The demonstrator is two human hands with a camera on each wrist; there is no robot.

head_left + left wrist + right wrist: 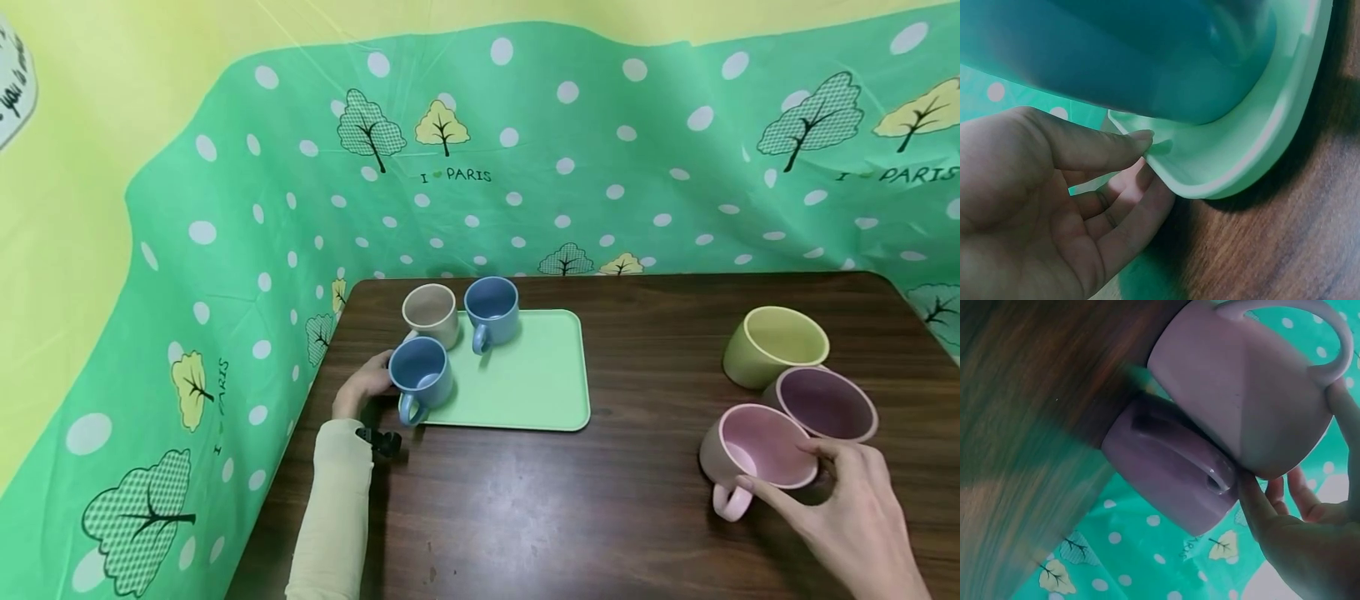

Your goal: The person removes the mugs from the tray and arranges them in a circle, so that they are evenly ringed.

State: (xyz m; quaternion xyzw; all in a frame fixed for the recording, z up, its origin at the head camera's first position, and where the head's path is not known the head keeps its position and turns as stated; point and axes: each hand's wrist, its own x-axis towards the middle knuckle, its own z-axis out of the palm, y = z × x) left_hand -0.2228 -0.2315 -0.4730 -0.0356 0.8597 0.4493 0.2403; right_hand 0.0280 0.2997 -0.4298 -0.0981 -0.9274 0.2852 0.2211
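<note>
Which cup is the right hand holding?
The pink cup, gripped at its rim by the right hand. It's the only pink one; beside it are a purple cup and yellow-green cup.

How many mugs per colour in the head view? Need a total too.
Blue mugs: 2
Beige mug: 1
Yellow-green mug: 1
Purple mug: 1
Pink mug: 1
Total: 6
</note>
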